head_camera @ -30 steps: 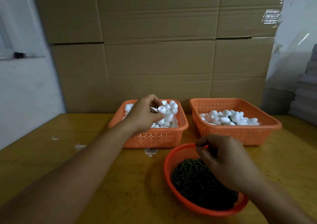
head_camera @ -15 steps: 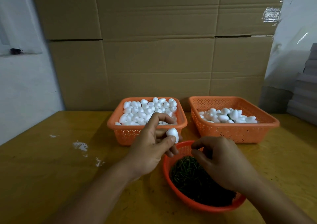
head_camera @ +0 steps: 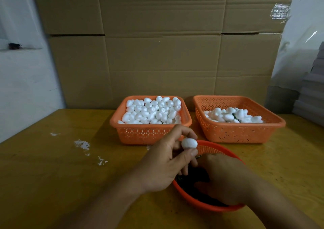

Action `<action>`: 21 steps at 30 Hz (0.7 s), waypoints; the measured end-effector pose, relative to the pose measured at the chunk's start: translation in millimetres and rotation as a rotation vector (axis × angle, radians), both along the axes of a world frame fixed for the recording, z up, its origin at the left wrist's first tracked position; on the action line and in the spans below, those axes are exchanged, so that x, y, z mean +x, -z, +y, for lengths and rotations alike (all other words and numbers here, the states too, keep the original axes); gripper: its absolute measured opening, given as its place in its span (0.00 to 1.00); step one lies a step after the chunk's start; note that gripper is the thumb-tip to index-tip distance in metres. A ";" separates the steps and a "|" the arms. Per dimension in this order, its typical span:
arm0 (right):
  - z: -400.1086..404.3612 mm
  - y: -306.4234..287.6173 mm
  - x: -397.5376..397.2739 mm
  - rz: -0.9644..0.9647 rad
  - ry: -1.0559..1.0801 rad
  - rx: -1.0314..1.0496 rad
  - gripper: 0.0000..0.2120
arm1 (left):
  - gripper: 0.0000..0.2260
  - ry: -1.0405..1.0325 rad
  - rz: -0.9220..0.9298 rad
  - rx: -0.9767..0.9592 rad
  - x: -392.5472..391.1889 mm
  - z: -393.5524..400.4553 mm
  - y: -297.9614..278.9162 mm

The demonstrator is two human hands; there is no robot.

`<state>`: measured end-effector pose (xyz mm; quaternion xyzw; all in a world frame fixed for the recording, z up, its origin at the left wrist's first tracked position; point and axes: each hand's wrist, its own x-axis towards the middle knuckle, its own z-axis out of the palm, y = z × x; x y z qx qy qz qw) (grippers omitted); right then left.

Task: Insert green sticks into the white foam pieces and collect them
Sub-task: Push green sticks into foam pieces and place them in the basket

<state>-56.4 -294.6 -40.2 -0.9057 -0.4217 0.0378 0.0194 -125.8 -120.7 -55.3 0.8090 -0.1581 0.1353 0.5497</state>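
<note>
**Fig.: Foam-and-stick assembly, mid-batch**

Yellow-brown wooden table (head_camera: 52, 176) w/ cardboard sheets (head_camera: 157, 53) as backdrop. Left square orange basket (head_camera: 149, 134) is heaped w/ plain white foam eggs (head_camera: 152, 111). Right square basket (head_camera: 236, 132) holds a smaller pile of foam pieces (head_camera: 231, 116), a bit of green showing among them; prob. the finished ones. Left hand (head_camera: 163, 169) pinches one foam egg (head_camera: 189, 143) betw. thumb and fingers, over the near rim of the round orange basket (head_camera: 210, 206) of green sticks (head_camera: 191, 185). Right hand (head_camera: 226, 179) is curled down into the sticks; whether it grips one, cannot tell. Judged: insertion not yet done; most of the supply is left.
</note>
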 end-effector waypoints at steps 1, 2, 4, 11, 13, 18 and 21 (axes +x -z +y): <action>1.0 0.7 -0.5 -0.007 0.005 0.000 0.13 | 0.06 -0.006 0.003 0.001 0.3 -1.3 -0.1; 2.3 1.4 -1.2 -0.018 0.013 -0.001 0.12 | 0.06 -0.012 0.010 -0.004 0.8 -2.0 -0.5; 5.0 2.3 -2.9 -0.049 0.035 -0.006 0.10 | 0.07 -0.026 0.034 -0.041 2.0 -2.8 -1.4; 6.7 5.4 1.1 -0.017 0.059 0.020 0.08 | 0.14 -0.125 0.091 -0.347 5.3 -4.4 1.4; 5.6 4.9 2.1 0.011 0.062 0.058 0.07 | 0.15 -0.103 0.136 -0.466 4.8 -4.3 -0.6; 2.4 4.6 6.4 0.040 0.067 0.143 0.06 | 0.11 -0.026 0.212 -0.672 2.8 -4.2 -5.8; 1.3 2.8 8.6 0.045 0.078 0.227 0.06 | 0.12 0.000 0.251 -0.751 2.0 -3.1 -7.7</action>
